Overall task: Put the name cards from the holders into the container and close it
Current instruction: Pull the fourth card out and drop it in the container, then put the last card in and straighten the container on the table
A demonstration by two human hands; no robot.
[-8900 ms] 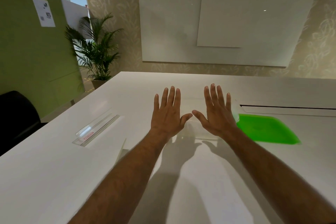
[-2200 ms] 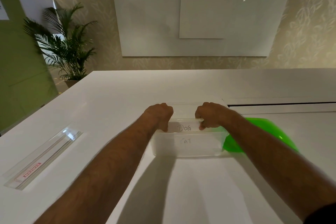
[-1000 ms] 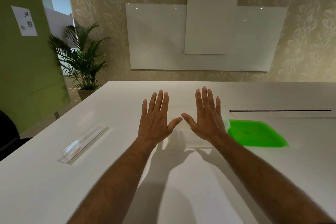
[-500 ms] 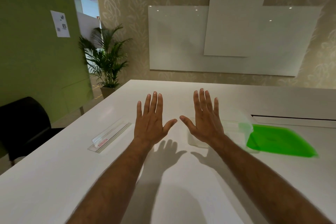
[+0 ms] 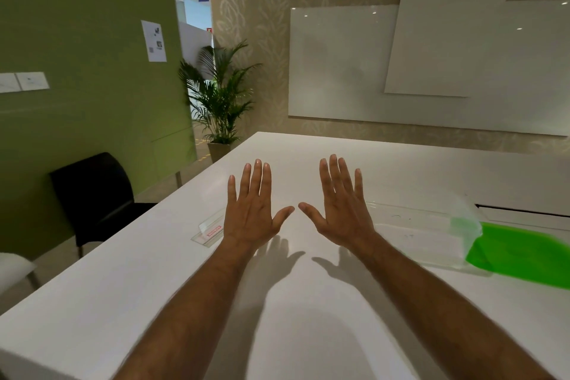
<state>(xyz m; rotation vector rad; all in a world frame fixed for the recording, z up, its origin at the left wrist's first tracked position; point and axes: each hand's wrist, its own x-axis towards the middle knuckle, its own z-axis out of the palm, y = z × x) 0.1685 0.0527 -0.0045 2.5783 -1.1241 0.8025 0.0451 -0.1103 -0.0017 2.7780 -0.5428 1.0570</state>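
Nearest, two bare forearms reach out over the white desk (image 5: pixel 308 302). The left hand (image 5: pixel 251 213) and the right hand (image 5: pixel 339 210) hover side by side above it, palms down, fingers (image 5: pixel 256 176) straight and spread, thumbs pointing at each other with a gap between; neither holds anything. Shadows on the desk under them suggest they float clear of the surface, probably a resting pose between steps.

At about ten o'clock from the left hand, partly hidden behind it, a clear name card holder (image 5: pixel 209 230) lies on the desk with a red-printed strip showing; whether a card remains in it cannot be told.

At about three o'clock from the right hand sits the clear container (image 5: pixel 431 231), open on top. Faint marks show through its wall, perhaps cards, but they are too dim to read. Its green lid (image 5: pixel 524 256) lies touching its far right side, not yet fitted, so closing appears to remain.
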